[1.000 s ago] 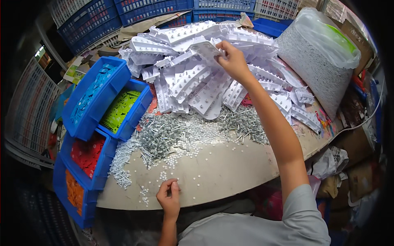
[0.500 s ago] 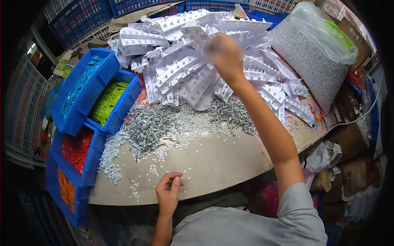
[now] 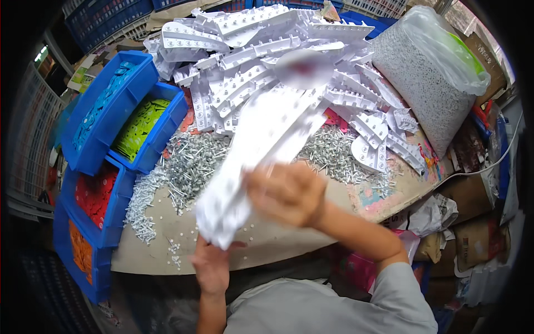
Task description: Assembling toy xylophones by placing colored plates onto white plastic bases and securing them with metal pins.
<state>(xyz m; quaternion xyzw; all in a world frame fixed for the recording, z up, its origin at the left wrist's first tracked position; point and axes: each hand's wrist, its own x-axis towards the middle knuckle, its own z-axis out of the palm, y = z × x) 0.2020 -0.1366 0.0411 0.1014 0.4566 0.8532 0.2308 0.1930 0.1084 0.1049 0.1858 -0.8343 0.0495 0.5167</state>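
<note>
Panel (image 3: pixel 256 145), white and badly blurred, slants from the pile (image 3: pixel 242 89) over the table (image 3: pixel 150 259) toward us. We see the pile heaped across the back, its similar white parts too tangled to count, a smeared patch hiding some. Behind it, blue crates (image 3: pixel 105 25) are cut off by the upper edge. One clear bag (image 3: pixel 420 83) at the right bulges with small pale bits, too fine for us to tell apart. Four blue trays (image 3: pixel 125 111) line the left, holding light-blue pieces (image 3: pixel 103 106), green pieces (image 3: pixel 139 131), red pieces (image 3: pixel 94 197) and orange pieces (image 3: pixel 79 253). Our blurred right hand (image 3: pixel 286 192) curls closed on the panel's right side; our left hand (image 3: pixel 212 267) meets its near end, half hidden, so we cannot tell whether it grips. Two heaps of grey pins (image 3: pixel 192 161) flank the panel, white pins (image 3: pixel 142 214) lie beside the trays, and tiny discs (image 3: pixel 175 259) are scattered nearby.
</note>
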